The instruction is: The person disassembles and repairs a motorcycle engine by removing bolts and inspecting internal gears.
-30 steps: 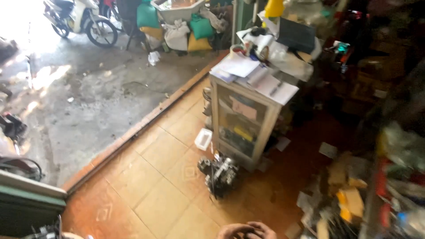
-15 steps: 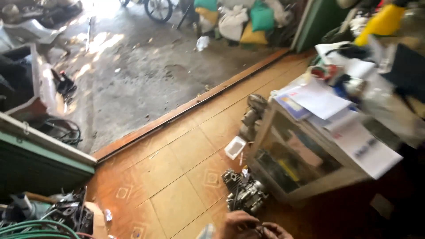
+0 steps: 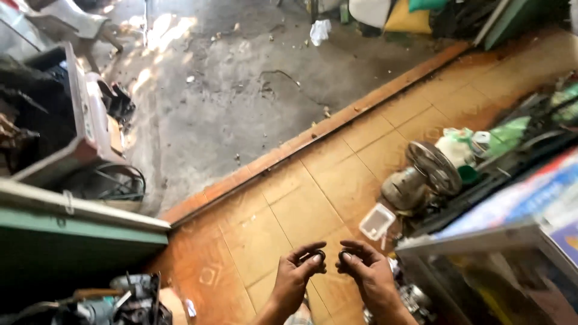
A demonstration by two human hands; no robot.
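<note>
Both my hands are low in the head view, held close together over the orange tiled floor (image 3: 259,229). My left hand (image 3: 296,278) pinches a small dark ring-shaped part (image 3: 317,257) between thumb and fingers. My right hand (image 3: 366,271) grips a second small dark round part (image 3: 345,257). The two parts sit side by side, almost touching. Both hands look grimy.
A glass-fronted cabinet (image 3: 512,265) stands at the right, with a small white plastic box (image 3: 377,221) and a metal motor part (image 3: 421,177) on the floor by it. A green bench (image 3: 72,241) and engine parts (image 3: 114,304) lie at the left. Beyond the tile edge is grey concrete (image 3: 241,90).
The view has swung left and down, so the cabinet slid to the right edge. My hands have risen further into view, now clearly holding the two small parts.
</note>
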